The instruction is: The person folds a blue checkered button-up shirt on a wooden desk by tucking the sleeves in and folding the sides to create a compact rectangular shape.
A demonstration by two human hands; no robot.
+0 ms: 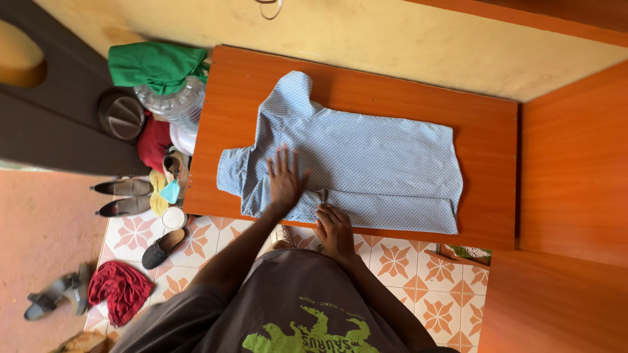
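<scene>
Orange-brown wood makes up the flat surface, which is set against a pale yellow wall above a patterned tile floor. On it, the left hand is pressed palm down with its fingers spread flat on a light blue short-sleeved cotton shirt with a fine dotted print. The right hand is held at the near edge of the surface, its fingertips pinching the shirt's lower hem where a small fold of cloth is lifted.

The shirt is laid out across the middle of the surface, its collar end toward the left and its tail toward the right. One sleeve is pointed away toward the wall, the other is spread at the left near edge. The long near side is folded over in a narrow band, and the cloth is seen lying mostly smooth with faint creases.

Beside the surface on the left, a green cloth is draped over a clear plastic water bottle. Dark shoes and a crumpled red cloth are seen on the floor farther left.
</scene>
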